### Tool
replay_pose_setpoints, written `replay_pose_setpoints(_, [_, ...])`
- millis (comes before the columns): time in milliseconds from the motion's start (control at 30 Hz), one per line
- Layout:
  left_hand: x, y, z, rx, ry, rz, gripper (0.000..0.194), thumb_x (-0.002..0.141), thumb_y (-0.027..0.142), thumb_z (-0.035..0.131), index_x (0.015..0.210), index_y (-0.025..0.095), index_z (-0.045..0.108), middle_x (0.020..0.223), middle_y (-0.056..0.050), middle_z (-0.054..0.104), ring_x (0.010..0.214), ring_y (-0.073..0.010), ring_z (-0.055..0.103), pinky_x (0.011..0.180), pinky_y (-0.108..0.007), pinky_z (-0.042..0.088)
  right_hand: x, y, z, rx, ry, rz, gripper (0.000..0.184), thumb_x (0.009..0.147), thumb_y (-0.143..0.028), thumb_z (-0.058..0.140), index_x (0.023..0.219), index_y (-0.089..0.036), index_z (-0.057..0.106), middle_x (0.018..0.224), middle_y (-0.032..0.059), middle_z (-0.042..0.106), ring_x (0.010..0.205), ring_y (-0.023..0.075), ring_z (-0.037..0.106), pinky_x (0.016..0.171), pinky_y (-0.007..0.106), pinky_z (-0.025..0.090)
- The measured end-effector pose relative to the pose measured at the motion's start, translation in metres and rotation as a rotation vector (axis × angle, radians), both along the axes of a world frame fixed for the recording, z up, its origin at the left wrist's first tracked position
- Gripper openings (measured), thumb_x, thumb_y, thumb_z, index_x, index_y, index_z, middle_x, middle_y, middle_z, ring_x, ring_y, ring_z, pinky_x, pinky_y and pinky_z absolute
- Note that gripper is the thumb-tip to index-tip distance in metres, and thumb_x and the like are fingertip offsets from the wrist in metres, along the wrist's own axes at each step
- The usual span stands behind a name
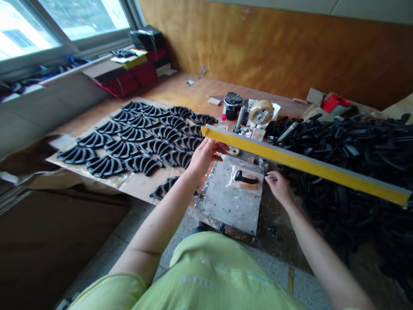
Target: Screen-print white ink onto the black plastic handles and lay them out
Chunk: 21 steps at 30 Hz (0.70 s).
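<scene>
My left hand (204,158) hovers over the upper left edge of a grey metal plate (222,189), its fingers reaching right and slightly apart, with nothing visible in them. My right hand (279,186) is at the plate's right side, thumb and fingers pinched together; a small dark bit shows at the tips, too small to name. Between the hands, a black T-shaped plastic part (247,177) lies on a film-covered pad (238,186) on the plate. An orange-brown strip (246,186) sits just below that part.
Fanned rows of curved black parts (122,148) cover cardboard at left. A large heap of black parts (348,150) fills the right. A long yellow bar (290,160) crosses above the table. Behind the plate stand a black tub (232,105) and a tape roll (261,113).
</scene>
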<state>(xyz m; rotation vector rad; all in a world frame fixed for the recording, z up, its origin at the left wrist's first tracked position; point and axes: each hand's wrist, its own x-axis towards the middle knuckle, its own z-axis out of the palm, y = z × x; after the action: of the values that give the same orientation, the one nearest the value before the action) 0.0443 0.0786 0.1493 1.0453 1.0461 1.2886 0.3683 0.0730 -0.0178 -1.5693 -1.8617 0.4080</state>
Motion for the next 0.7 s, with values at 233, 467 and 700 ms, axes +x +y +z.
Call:
replay_pose_setpoints(233, [0.0, -0.035, -0.042, -0.178, 0.057, -0.051, 0.055, 0.085, 0.061, 0.047, 0.122, 0.021, 0.053, 0.091, -0.006, 0.069, 0.072, -0.0125, 0.063, 0.055, -0.02, 0.047, -0.05, -0.013, 0.015, 0.005, -0.221, 0.286, 0.015, 0.088, -0.027, 0.052, 0.097, -0.023, 0.064, 0.094, 0.0074, 0.064, 0.093, 0.0247, 0.059, 0.086, 0.042, 0.047])
replay_pose_setpoints(467, [0.004, -0.123, -0.106, -0.555, -0.059, 0.013, 0.059, 0.077, 0.069, 0.052, 0.108, 0.019, 0.055, 0.092, -0.008, 0.068, 0.078, -0.0183, 0.066, 0.054, -0.025, 0.049, -0.149, -0.059, 0.055, 0.123, -0.2, 0.552, 0.018, 0.093, -0.025, 0.048, 0.104, -0.02, 0.061, 0.092, 0.0105, 0.062, 0.092, 0.0276, 0.054, 0.084, 0.043, 0.044])
replay_pose_setpoints(700, [-0.092, -0.166, -0.162, -0.595, 0.065, 0.602, 0.052, 0.075, 0.069, 0.051, 0.084, 0.018, 0.05, 0.072, 0.0, 0.061, 0.06, -0.0121, 0.06, 0.048, -0.021, 0.045, -0.26, -0.07, 0.023, 0.06, -0.17, 0.846, 0.025, 0.09, -0.032, 0.056, 0.112, -0.021, 0.062, 0.098, 0.009, 0.064, 0.097, 0.0254, 0.054, 0.085, 0.039, 0.045])
